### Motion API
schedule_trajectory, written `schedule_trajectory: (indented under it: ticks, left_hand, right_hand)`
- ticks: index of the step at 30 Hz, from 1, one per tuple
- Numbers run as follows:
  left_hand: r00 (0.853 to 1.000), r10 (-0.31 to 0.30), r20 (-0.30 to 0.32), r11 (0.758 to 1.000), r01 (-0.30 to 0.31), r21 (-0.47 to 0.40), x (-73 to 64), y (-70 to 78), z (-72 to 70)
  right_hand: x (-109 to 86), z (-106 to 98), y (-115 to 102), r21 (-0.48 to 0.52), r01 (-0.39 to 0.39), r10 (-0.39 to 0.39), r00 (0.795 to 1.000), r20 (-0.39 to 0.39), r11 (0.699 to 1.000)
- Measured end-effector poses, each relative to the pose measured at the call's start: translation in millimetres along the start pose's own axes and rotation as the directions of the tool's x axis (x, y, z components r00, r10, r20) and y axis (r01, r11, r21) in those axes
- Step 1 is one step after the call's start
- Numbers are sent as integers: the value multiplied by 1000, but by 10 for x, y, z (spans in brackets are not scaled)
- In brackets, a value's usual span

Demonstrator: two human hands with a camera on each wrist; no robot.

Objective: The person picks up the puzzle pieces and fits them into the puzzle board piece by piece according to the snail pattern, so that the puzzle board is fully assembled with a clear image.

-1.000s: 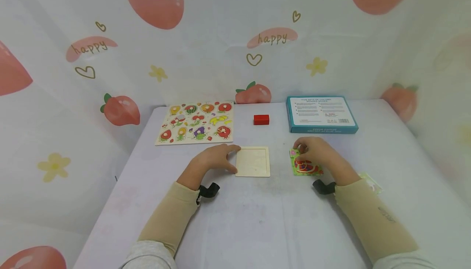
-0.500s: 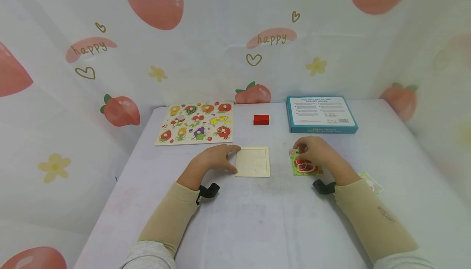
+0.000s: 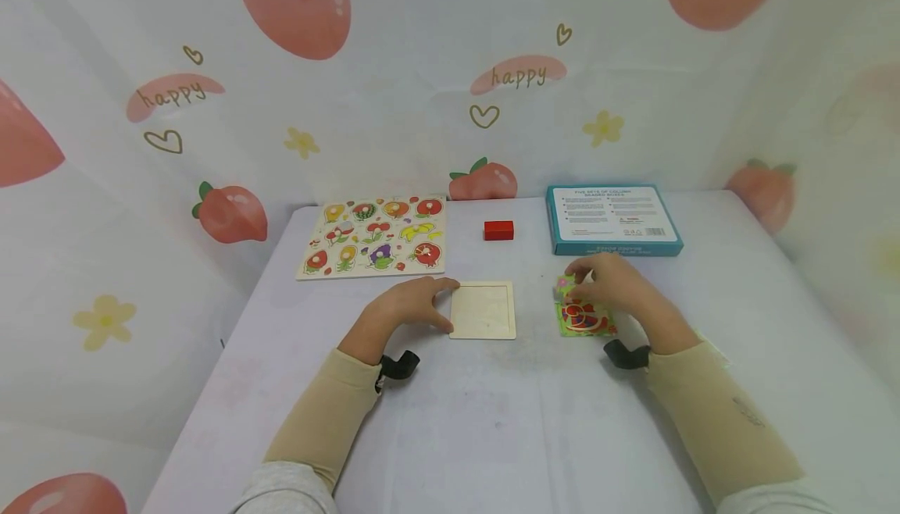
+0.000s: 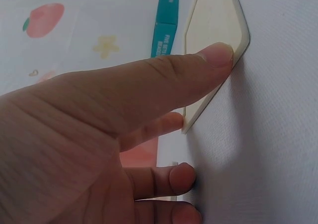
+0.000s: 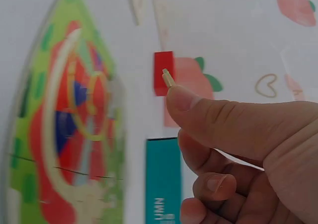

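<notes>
A square wooden puzzle tray (image 3: 482, 311) with a raised rim lies bare at the middle of the table. My left hand (image 3: 411, 301) holds its left side, thumb at the near corner and index finger at the far one; in the left wrist view the thumb overlaps the tray rim (image 4: 240, 42). To the right lies a square picture puzzle (image 3: 583, 320) with a red snail-like figure on green. Over its far left corner, my right hand (image 3: 608, 287) pinches a small puzzle piece (image 3: 563, 287), green with a pink flower, seen edge-on in the right wrist view.
A fruit peg puzzle board (image 3: 376, 237) lies at the back left. Behind the tray is a red block (image 3: 498, 230). A teal box (image 3: 615, 219) lies at the back right. Another pale card-like piece (image 3: 713, 348) is mostly hidden by the right forearm.
My right hand has moved slightly away from me and to the right, lifting the flower piece off the picture puzzle. The left hand and tray have stayed put.
</notes>
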State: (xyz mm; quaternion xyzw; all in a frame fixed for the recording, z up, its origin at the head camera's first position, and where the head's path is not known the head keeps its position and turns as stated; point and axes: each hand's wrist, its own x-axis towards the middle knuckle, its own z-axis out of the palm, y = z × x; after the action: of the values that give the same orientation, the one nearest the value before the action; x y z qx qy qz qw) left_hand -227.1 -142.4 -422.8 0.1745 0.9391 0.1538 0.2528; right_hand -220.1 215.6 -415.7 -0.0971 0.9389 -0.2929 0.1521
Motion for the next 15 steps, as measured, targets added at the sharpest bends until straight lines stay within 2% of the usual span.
schedule_trajectory:
  ticks: [8, 15]
  left_hand:
    - [999, 40, -15, 999, -40, -1, -2, -23, -6]
    - [999, 46, -8, 999, -46, -13, -6, -37, 1]
  right_hand:
    - [-138, -154, -82, -53, 141, -146, 985, -97, 989]
    - [-301, -263, -197, -92, 187, -199, 967, -156, 978]
